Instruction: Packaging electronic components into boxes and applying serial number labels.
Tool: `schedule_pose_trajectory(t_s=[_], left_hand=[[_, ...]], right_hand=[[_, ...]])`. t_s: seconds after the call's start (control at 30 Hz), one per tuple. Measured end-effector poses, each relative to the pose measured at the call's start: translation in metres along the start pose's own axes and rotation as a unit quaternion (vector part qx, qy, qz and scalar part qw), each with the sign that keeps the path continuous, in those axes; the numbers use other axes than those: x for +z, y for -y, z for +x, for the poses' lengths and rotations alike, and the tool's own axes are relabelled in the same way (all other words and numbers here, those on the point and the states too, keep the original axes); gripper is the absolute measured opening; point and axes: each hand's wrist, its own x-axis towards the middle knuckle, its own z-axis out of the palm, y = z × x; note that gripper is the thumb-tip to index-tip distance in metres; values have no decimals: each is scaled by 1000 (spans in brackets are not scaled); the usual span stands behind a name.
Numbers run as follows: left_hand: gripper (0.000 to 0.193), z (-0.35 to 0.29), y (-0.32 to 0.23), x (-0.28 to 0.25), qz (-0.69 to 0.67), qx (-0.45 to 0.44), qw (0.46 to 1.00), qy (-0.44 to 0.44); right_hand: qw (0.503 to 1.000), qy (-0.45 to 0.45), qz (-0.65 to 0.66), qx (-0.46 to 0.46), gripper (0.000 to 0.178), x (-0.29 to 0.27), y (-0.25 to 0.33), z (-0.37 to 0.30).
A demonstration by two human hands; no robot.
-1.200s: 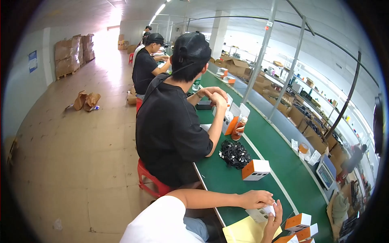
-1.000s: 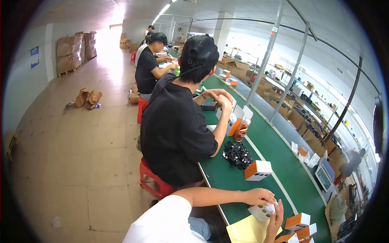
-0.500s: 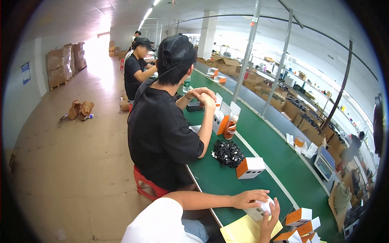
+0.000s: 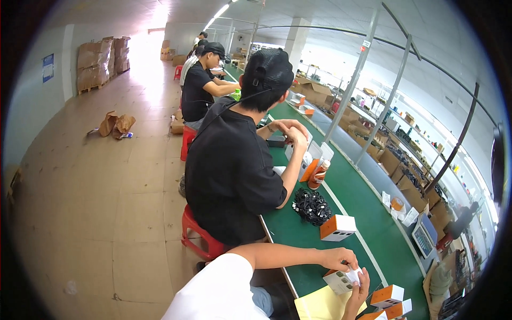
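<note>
A small white and orange carton (image 4: 337,281) with dark printed pictures on its side stands tilted above a yellow sheet (image 4: 320,305) at the table's near edge. My right hand (image 4: 359,293) is closed round its right side, thumb and fingers against the white face. From above, my left hand (image 4: 341,259) bends its fingers down onto the carton's white top. What those fingertips pinch is too small to make out. Another orange and white carton (image 4: 338,228) stands farther up the green table, beside a heap of black cables (image 4: 312,206).
Several orange and white cartons (image 4: 387,296) lie right of my right hand. A co-worker in black (image 4: 229,160) sits on a red stool (image 4: 201,234) ahead, near a brown bottle (image 4: 318,175). Across the table are a scale (image 4: 424,234) and a tape roll (image 4: 397,204).
My view has swung slightly left, so the scene sits farther right. My left fingers, earlier spread over the carton, are now bent onto its top. My right hand stays on it.
</note>
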Motion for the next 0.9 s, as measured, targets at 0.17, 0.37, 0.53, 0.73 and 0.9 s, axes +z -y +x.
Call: schedule_pose_trajectory(t_s=[0.17, 0.37, 0.53, 0.73, 0.9], left_hand=[[24, -2, -2, 8, 31, 11, 998, -59], [30, 24, -9, -27, 62, -42, 987, 145], [39, 25, -20, -25, 238, -28, 951, 198], [46, -26, -18, 12, 167, 25, 984, -63], [36, -38, -35, 54, 156, -84, 960, -218]], right_hand=[[999, 5, -48, -5, 38, -8, 3, -1], [1000, 15, 12, 24, 39, -14, -5, 4], [1000, 17, 7, 19, 38, -9, 10, 3], [1000, -3, -3, -2, 39, 2, 3, -9], [999, -7, -33, -25, 39, 0, 6, -7]])
